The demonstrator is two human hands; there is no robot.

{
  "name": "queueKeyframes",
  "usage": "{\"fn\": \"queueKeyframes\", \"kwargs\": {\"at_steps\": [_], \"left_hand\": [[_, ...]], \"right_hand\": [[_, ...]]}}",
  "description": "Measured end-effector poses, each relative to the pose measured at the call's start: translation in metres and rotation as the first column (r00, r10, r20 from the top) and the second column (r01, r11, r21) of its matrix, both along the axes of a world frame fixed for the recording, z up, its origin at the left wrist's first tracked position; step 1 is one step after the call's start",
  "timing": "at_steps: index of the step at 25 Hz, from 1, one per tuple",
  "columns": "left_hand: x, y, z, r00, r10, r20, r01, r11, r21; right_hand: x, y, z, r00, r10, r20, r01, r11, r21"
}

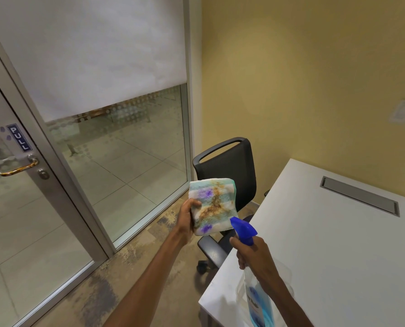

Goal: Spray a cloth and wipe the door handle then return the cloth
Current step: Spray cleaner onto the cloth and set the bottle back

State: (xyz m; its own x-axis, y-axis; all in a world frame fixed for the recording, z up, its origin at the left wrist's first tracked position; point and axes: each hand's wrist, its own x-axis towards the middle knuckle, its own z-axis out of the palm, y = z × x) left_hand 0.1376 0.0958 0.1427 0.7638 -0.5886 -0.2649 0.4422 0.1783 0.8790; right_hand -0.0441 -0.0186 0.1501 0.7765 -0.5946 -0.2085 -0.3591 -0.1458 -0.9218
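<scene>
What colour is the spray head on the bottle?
Blue. The spray head shows clearly in the head view, above the right hand.

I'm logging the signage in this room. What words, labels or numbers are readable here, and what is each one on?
"PULL": white letters on a dark blue sticker on the glass door, just above the door handle.
Spray bottle label: blue print, too blurred to read.
Wall plate on the yellow wall: any text is too small and faint to read.
Nothing else readable.
</scene>
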Motion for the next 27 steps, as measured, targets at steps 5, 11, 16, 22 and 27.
{"fn": "queueKeyframes", "kwargs": {"at_steps": [5,11,16,22,27], "left_hand": [[0.000,0.001,0.005,0.998,-0.020,0.051,0.020,1.000,0.014],[-0.024,-0.007,-0.004,0.979,-0.104,0.176,0.088,0.992,0.095],[-0.036,-0.011,-0.004,0.977,-0.097,0.190,0.079,0.992,0.097],[-0.052,-0.022,-0.019,0.984,-0.050,0.173,0.016,0.982,0.190],[-0.061,-0.021,-0.051,0.997,-0.031,0.072,0.010,0.963,0.271]], "right_hand": [[0.002,-0.002,0.009,0.999,0.034,0.017,-0.034,0.999,0.015],[0.015,-0.012,0.024,0.992,0.031,0.119,-0.034,0.999,0.030],[0.011,-0.026,0.013,0.994,-0.070,0.089,0.068,0.997,0.032],[-0.035,-0.056,0.000,0.969,0.198,0.149,-0.196,0.980,-0.026],[-0.050,-0.095,-0.025,0.953,0.286,0.105,-0.285,0.958,-0.021]]}}
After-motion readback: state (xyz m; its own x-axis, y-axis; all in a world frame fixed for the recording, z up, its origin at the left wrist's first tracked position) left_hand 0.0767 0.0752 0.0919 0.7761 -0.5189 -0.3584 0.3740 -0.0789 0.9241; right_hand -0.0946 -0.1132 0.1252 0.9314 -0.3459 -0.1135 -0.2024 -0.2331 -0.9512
